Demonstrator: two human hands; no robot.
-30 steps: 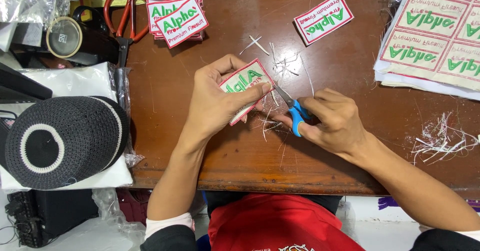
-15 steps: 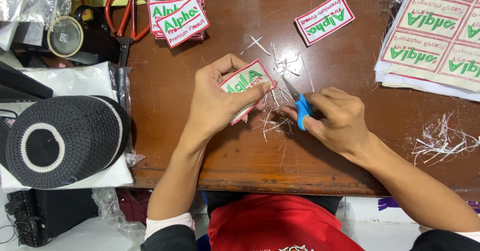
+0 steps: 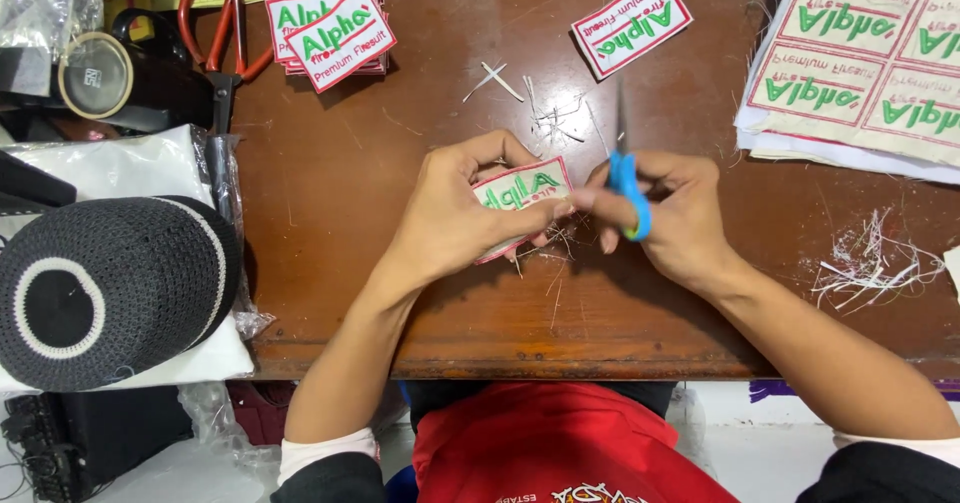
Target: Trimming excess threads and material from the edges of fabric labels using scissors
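Both hands pinch patch (image 3: 522, 191), right (image 3: 668, 215) gripping scissors (image 3: 628, 188).

Left hand (image 3: 450, 218) holds embroidered patch (image 3: 522, 191); right hand (image 3: 672, 213) grips blue snips (image 3: 628, 188).

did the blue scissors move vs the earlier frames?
Yes. The scissors in the right hand swung from slanting to pointing straight up the table, toward the loose patch, which lies unmoved.

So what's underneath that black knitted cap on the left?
The black knitted cap rests on a white fabric bundle in clear plastic, beside the wooden table. The cap hides the bundle's middle, so whatever lies directly beneath it cannot be seen.
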